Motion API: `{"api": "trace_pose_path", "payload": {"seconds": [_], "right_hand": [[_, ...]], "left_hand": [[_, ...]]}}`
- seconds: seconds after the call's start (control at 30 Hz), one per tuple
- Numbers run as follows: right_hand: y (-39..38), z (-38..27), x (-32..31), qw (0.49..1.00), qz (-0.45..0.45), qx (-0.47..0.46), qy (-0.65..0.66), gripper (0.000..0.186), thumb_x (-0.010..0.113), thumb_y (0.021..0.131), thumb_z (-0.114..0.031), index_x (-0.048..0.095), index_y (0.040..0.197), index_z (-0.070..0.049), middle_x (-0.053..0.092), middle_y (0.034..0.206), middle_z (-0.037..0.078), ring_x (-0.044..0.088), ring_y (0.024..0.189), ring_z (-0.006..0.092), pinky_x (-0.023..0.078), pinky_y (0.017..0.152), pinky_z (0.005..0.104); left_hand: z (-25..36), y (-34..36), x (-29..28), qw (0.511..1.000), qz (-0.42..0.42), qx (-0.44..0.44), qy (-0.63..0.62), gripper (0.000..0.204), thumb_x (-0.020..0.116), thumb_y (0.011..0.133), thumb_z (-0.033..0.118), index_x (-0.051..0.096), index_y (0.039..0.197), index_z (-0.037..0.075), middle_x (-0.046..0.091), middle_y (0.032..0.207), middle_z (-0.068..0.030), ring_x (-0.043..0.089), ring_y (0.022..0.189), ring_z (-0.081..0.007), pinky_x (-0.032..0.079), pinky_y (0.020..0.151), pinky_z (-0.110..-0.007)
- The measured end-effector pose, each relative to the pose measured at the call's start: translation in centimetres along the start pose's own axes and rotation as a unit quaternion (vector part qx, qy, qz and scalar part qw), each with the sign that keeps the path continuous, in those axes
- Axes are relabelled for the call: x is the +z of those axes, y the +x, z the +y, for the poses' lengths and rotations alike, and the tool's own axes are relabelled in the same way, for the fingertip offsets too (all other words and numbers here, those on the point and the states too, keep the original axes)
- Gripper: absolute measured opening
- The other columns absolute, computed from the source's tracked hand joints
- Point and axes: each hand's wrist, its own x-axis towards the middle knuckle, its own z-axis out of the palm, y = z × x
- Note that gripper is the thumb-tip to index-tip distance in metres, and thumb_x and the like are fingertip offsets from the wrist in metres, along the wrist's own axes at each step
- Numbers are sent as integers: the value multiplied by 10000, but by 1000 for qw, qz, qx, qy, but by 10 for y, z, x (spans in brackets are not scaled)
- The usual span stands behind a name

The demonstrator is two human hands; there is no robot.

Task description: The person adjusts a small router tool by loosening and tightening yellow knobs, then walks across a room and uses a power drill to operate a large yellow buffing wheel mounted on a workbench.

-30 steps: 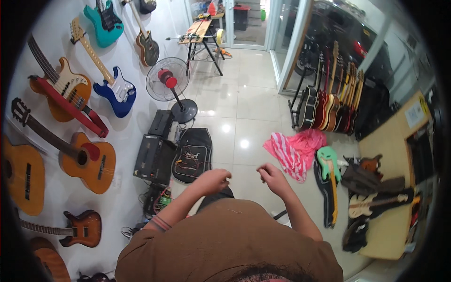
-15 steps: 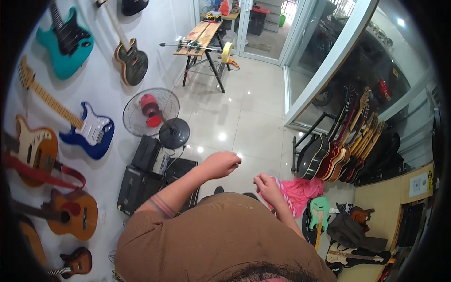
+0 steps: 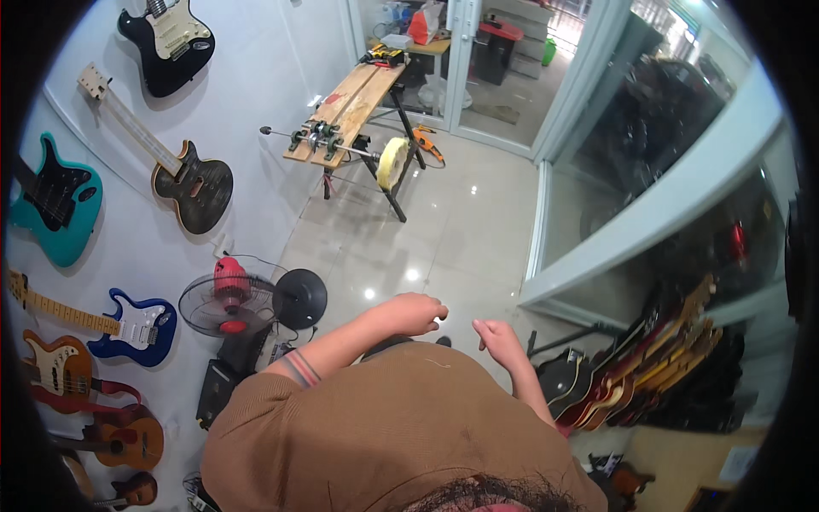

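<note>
My left hand (image 3: 416,314) is in front of my chest with its fingers loosely curled and nothing visible in them. To its right is my right hand (image 3: 502,341), also curled, its thumb lying along the top; I see nothing held there. A small gap separates the two hands, and neither touches any object. Beyond them is a wooden-topped workbench (image 3: 348,96) on black folding legs. A metal shaft in bearing blocks (image 3: 317,136) runs across it, with a yellow-rimmed wheel (image 3: 393,163) on its right end. A yellow and black power drill (image 3: 384,57) lies at the bench's far end.
Guitars, among them a dark-topped one (image 3: 198,188), hang along the left wall. A red and black fan (image 3: 229,290) stands below them, beside a black round base (image 3: 299,299). An orange tool (image 3: 429,147) lies behind the bench. Guitars on a rack (image 3: 614,380) stand right, near glass doors (image 3: 503,77).
My view has moved forward, so the bench looks nearer and the fan and rack sit lower. The pink bundle on the right has left view. Both hands stay before my chest.
</note>
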Motion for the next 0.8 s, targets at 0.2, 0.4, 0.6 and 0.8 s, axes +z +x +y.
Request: {"api": "trace_pose_path", "payload": {"seconds": [0.2,0.4,0.6,0.8], "right_hand": [[202,-111,-108,986,-91,-93,-100,392,608,1076,-345,663,949,22,675,773,116,648,739,203,522,729,376],[380,-126,-157,985,-66,-132,-91,255,635,1060,-252,656,1027,0,681,844,106,643,790,202,526,762,368],[476,-106,-234,997,-40,-53,42,200,617,1076,-180,661,1042,12,667,835,59,631,789,153,529,752,324],[618,-60,-316,990,-5,59,129,158,624,1074,-162,662,1055,-9,640,825,29,615,737,143,524,715,293]], "left_hand": [[-72,87,-100,978,170,-105,-57,291,691,967,209,707,1215,58,730,1163,-156,686,1111,-365,553,940,-486],[-160,223,-186,985,101,-106,-89,277,709,957,204,720,1189,54,742,1125,-156,709,1051,-355,566,907,-459],[-214,398,-355,980,181,-11,79,260,721,934,182,699,1150,39,731,1091,-146,694,1091,-365,551,928,-491],[-254,517,-477,961,271,58,20,230,722,948,195,670,1126,57,711,1058,-142,685,1079,-374,542,927,-505]]}}
